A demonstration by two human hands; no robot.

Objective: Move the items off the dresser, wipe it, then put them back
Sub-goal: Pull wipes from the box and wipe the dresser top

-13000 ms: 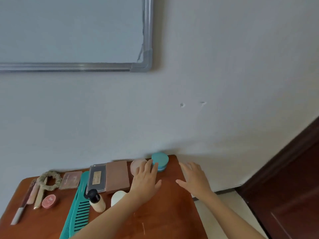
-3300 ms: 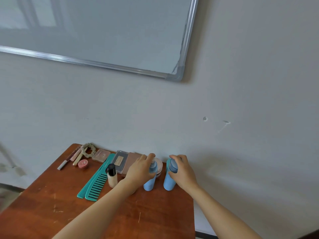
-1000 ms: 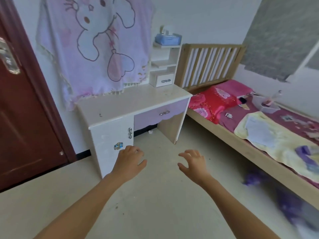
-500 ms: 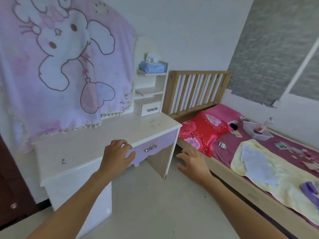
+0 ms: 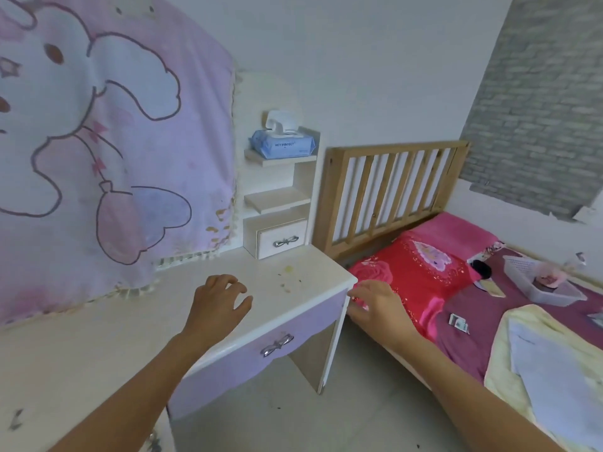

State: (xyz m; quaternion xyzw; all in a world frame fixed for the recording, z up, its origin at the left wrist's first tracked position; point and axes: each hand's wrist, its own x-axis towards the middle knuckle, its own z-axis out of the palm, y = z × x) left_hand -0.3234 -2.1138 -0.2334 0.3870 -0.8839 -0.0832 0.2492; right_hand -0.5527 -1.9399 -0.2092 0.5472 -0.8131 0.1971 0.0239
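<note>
A white dresser point(image 5: 98, 337) with a lilac drawer front point(image 5: 261, 350) fills the lower left. Its top is bare apart from a few small yellowish stains point(image 5: 288, 275) near the right end. My left hand point(image 5: 218, 305) hovers over the top, fingers loosely curled, holding nothing. My right hand point(image 5: 378, 308) is just past the dresser's right corner, over the bed's edge, fingers spread and empty. A blue pack of wet wipes point(image 5: 282, 145) lies on the top shelf of the small shelf unit point(image 5: 277, 200) at the dresser's back right.
A pink rabbit-print cloth point(image 5: 107, 141) hangs behind the dresser. A wooden bed point(image 5: 385, 187) stands to the right with red and pink pillows point(image 5: 417, 272), a clear plastic tray point(image 5: 541, 285) of small items and a yellow blanket point(image 5: 548, 370). Pale floor point(image 5: 293, 419) lies below.
The view has closed in on the white dresser. My left hand has come over its top and my right hand has reached its right corner. Both stay empty.
</note>
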